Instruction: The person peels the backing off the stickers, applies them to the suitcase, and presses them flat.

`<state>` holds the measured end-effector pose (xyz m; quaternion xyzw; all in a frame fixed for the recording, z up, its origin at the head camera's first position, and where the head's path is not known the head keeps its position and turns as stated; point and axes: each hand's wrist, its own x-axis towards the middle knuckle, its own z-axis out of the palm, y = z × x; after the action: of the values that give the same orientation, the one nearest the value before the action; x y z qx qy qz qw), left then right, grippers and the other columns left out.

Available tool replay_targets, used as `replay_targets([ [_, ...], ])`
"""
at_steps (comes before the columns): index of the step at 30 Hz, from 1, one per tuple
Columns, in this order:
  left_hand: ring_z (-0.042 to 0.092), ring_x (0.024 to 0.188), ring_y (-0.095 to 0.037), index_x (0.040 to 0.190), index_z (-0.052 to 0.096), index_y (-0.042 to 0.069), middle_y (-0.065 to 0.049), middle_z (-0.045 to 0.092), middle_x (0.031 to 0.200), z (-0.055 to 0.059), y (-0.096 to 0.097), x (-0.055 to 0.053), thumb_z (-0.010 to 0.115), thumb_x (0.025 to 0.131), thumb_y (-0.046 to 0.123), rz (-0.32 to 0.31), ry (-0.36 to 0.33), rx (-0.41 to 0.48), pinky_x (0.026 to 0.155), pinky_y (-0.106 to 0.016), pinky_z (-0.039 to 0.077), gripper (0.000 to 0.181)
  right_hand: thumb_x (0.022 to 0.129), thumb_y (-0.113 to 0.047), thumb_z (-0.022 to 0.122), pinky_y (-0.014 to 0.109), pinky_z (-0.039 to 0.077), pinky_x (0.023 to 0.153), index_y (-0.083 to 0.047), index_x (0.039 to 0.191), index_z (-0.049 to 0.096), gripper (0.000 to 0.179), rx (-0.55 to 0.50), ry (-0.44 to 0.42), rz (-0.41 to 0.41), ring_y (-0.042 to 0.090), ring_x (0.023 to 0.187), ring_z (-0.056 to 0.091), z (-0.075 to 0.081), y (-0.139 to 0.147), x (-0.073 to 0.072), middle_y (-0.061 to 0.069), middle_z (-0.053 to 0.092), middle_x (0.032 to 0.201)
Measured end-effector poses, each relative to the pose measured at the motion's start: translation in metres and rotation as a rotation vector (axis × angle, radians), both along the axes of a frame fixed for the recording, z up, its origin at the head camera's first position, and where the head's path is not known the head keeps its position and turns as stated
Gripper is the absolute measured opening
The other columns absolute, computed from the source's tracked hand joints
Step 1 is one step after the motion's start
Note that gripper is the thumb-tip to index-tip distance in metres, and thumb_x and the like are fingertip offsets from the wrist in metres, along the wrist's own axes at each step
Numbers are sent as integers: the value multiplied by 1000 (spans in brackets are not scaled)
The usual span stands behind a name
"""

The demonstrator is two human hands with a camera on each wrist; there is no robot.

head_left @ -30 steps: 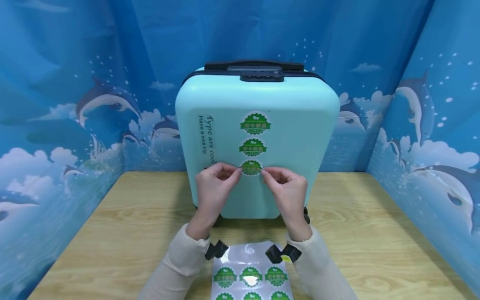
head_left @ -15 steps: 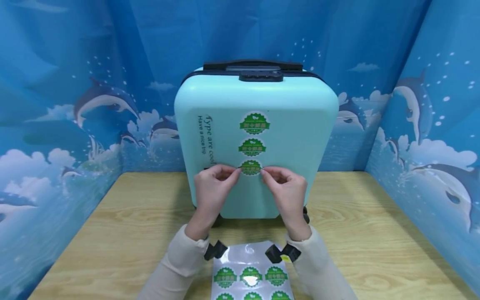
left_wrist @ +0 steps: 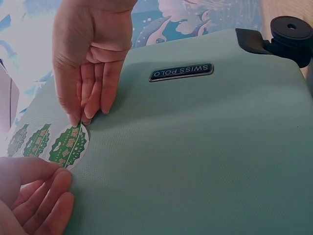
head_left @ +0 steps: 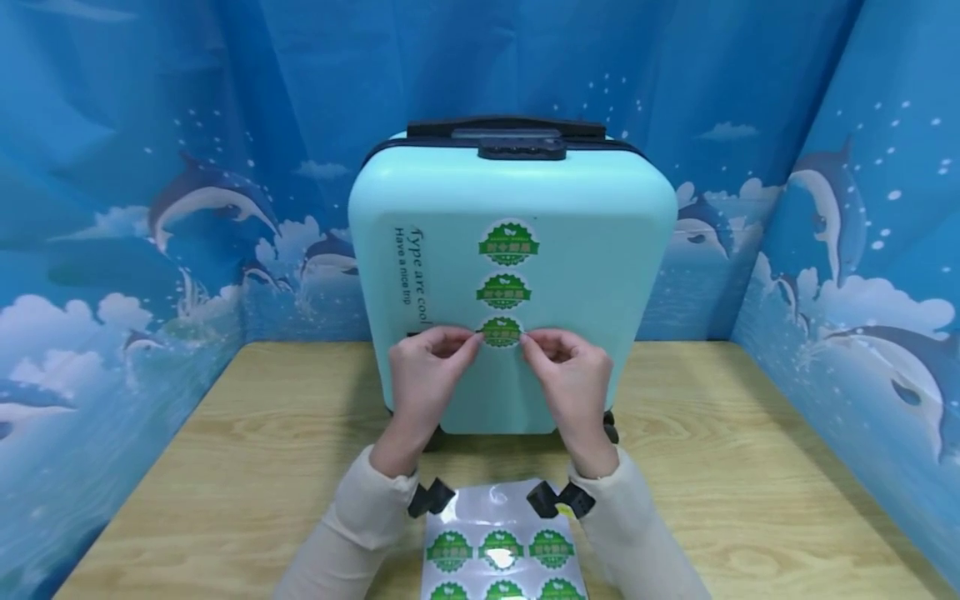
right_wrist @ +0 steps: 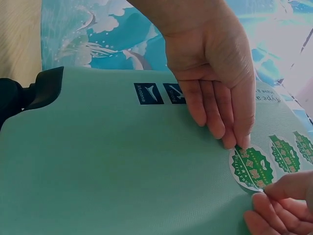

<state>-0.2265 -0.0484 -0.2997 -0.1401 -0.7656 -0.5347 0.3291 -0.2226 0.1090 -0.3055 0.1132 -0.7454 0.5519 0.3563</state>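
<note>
A round green sticker [head_left: 501,332] with a white rim lies against the front of the mint-green suitcase [head_left: 600,275], lowest in a column of three. My left hand [head_left: 431,362] pinches its left edge between thumb and forefinger. On the opposite edge, the thumb and forefinger of my right hand [head_left: 566,367] pinch it too. Above it are the middle sticker [head_left: 503,292] and the top sticker [head_left: 508,243], flat on the shell. In the left wrist view the held sticker [left_wrist: 70,147] appears close against the shell, with fingertips at both edges.
On the wooden table [head_left: 255,467], a sheet of green stickers [head_left: 501,508] lies between the forearms. The suitcase stands upright, black handle [head_left: 506,129] on top. Printed curtains [head_left: 637,67] enclose the back and sides. A SWISS POLO badge [left_wrist: 181,72] sits low on the shell.
The head view has shifted very slightly. Both hands keep their pinch on the sticker's edges, and its place on the suitcase looks the same.
</note>
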Motion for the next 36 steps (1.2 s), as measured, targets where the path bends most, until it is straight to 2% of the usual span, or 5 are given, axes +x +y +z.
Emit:
replay_targets([
  [7,64,58,-8,78,74,4,-4,71,72,0,-1,-1,75,81,16,-2,1,2,53,-24,53,12,82,-3,71,13,47,52,7,79,70,10,1,-65,5,28,59,66,17,-8,14,17,68,68],
  [13,64,58,-8,78,74,5,-4,71,72,0,-2,-1,75,81,16,-5,2,5,53,-24,53,12,84,-1,68,11,46,52,10,78,69,13,11,-50,18,33,59,65,27,-10,23,20,67,67],
  [20,64,59,-8,78,74,5,-4,71,72,-1,-3,-2,75,81,16,-4,-5,-5,54,-24,53,12,84,-16,71,20,50,50,-3,76,73,15,39,-16,19,16,55,64,0,-1,-3,7,69,64],
  [30,64,58,-8,78,74,6,-4,71,72,-2,-7,-2,75,80,16,5,-15,-16,53,-24,52,11,84,-15,71,21,48,50,-4,75,73,14,89,-32,-18,12,54,62,-1,2,-3,4,68,63],
  [36,64,60,-9,77,73,6,-3,71,72,-4,-17,0,75,81,16,-45,-49,-5,55,-25,53,11,84,-16,71,22,47,47,-5,74,73,15,120,-44,-9,13,52,61,-2,7,-3,3,68,62],
])
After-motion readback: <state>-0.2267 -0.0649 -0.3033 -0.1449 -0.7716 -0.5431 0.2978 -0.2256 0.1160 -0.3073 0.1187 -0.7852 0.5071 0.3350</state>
